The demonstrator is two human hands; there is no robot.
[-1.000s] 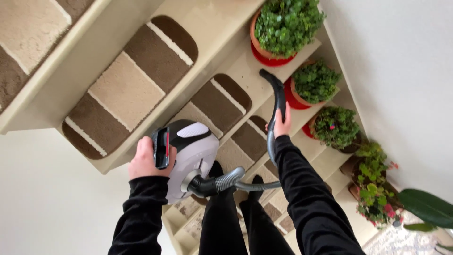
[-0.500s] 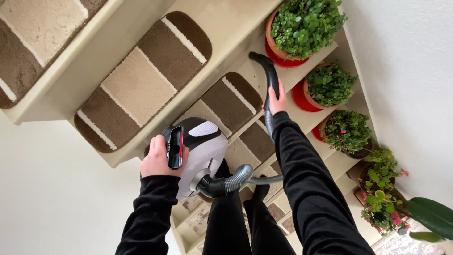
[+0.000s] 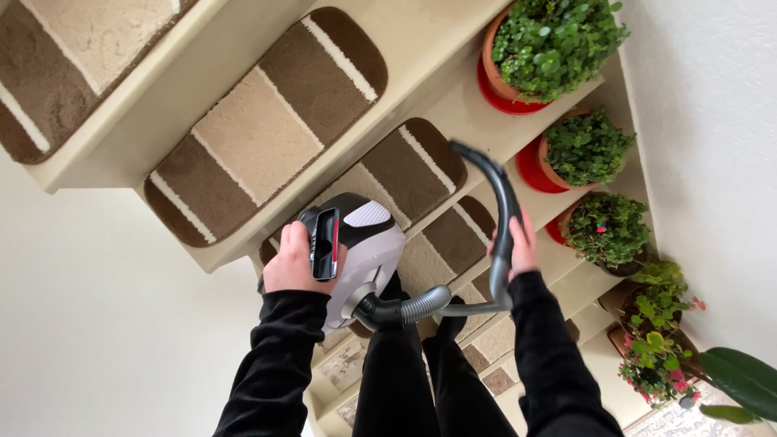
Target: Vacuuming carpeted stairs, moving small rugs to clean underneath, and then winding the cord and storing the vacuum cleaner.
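My left hand (image 3: pixel 293 263) grips the black and red carry handle (image 3: pixel 327 243) of a white and black canister vacuum cleaner (image 3: pixel 366 251), holding it up over the stairs. My right hand (image 3: pixel 520 243) is closed around the curved black hose handle (image 3: pixel 495 188), whose open end points up-left over a step. A grey ribbed hose (image 3: pixel 421 305) runs from the vacuum's front across to that handle. My black-clad legs (image 3: pixel 421 372) show below, on the steps.
Cream stairs carry brown and beige striped tread mats (image 3: pixel 259 129). Potted green plants (image 3: pixel 558 40) in terracotta pots on red saucers line the right ends of the steps beside a white wall (image 3: pixel 712 146). A flowering plant (image 3: pixel 660 356) stands lower right.
My right hand has drawn the hose handle down and to the right, away from the top plant. The vacuum and left hand shifted slightly right as the view moved.
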